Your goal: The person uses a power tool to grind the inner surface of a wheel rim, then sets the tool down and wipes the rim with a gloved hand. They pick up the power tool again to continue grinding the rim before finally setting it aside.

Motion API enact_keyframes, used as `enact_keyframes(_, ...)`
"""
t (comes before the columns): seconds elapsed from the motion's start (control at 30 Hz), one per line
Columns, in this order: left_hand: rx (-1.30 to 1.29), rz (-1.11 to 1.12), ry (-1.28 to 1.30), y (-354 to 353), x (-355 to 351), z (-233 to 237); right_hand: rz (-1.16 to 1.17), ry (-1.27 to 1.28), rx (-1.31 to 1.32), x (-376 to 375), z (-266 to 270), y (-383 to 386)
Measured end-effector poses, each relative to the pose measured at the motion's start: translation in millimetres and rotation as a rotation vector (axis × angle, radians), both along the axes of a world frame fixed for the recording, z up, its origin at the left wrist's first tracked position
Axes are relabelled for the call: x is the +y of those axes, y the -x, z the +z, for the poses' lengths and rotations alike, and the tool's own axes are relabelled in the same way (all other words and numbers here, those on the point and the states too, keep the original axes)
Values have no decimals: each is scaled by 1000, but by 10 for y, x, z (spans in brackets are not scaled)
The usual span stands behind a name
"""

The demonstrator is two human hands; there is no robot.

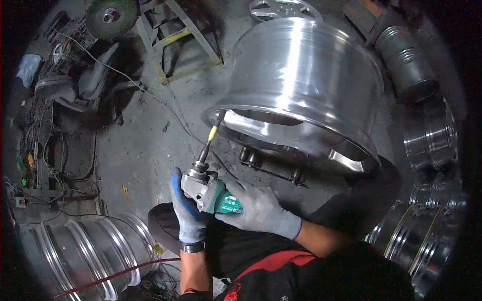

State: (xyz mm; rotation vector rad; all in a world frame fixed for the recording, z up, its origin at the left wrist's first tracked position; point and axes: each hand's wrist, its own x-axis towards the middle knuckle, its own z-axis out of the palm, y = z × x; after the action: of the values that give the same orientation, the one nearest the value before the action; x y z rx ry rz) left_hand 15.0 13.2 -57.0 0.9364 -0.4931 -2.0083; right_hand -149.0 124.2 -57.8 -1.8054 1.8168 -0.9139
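A green and grey angle grinder (217, 196) is held between both my gloved hands over my lap. My left hand (188, 215) is closed around its metal head, and my right hand (261, 208) wraps the green body. A long dark shaft with a yellow band (213, 134) extends from the grinder head. Its far end meets the near lip of a large silver wheel rim (301, 70), by a spoke opening; whether it touches the metal is hard to tell. The rim lies tilted with its spoked face toward me, resting above a dark roller stand (273, 170).
Several shiny wheel barrels stand at the lower left (85, 251) and along the right side (429, 135). A metal frame (178, 37) is behind, near a round disc (111, 17). A cable (165, 105) crosses the floor, and a red hose (118, 275) runs at lower left.
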Motion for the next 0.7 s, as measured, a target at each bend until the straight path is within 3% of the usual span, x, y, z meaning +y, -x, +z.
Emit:
enact_keyframes(0.13,45,-16,-49,43,-33,-8,-45,114,-14,-13,-102,-37)
enact_keyframes(0.2,-198,186,84,122,6,-24,-60,162,-15,-37,-68,-39)
enact_keyframes(0.23,5,29,-23,64,-31,52,-62,195,5,-48,-44,-37)
enact_keyframes(0.27,5,31,-20,6,-52,-44,-64,227,23,-58,-36,-35)
enact_keyframes(0.37,-301,124,178,-56,-15,-298,-46,210,-38,-23,-104,-51)
enact_keyframes(0.4,-304,128,176,-56,-20,-248,-42,207,-42,-24,-75,-44)
enact_keyframes(0.47,13,43,-64,-50,-66,-122,-18,58,-33,-35,20,-31)
enact_keyframes(0.57,21,6,-69,39,-68,0,-51,34,-56,-42,11,-53)
enact_keyframes(0.7,-91,68,1,-42,-63,-190,-48,123,-72,-48,-29,-48)
